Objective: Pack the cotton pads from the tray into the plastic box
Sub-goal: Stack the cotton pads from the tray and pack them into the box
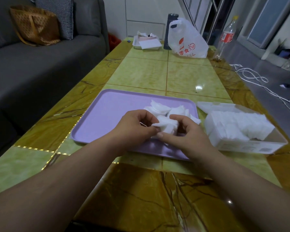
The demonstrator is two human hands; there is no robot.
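Both of our hands are up over the tray [107,114], nearly touching each other. The left hand [137,126] and right hand [182,133] both have their fingers curled round the same little bunch [166,125] of cotton pads, with thumbs pinching along its near edge. The bunch looks soft and fluffy, plain white, kinda squashed together and uneven, with one flat corner poking out to the left.

Right behind it there's a loose pile [159,108] of pads lying on the right half of the tray. They're thin white pieces, overlapping every which way, and a few spill toward the right rim. The left half of the tray is just bare lilac plastic.

The box [246,146] sits just beside the tray on the right, on the tabletop [141,72]. It's see-through-ish white. It holds a packed row [238,124] of pads standing on edge, leaning a bit, with a gap at the near-right end. Its lid [206,105] looks flipped open at the far-left corner.

The tabletop is glossy green and brown stone. Down at the far end we've got a white bag [186,41] with red print, a dark flask [170,30], a small white dish [146,42] of papers, and a clear bottle [226,36]. There's a grey sofa [40,64] on the left and a white cable [251,76] on the floor to the right.
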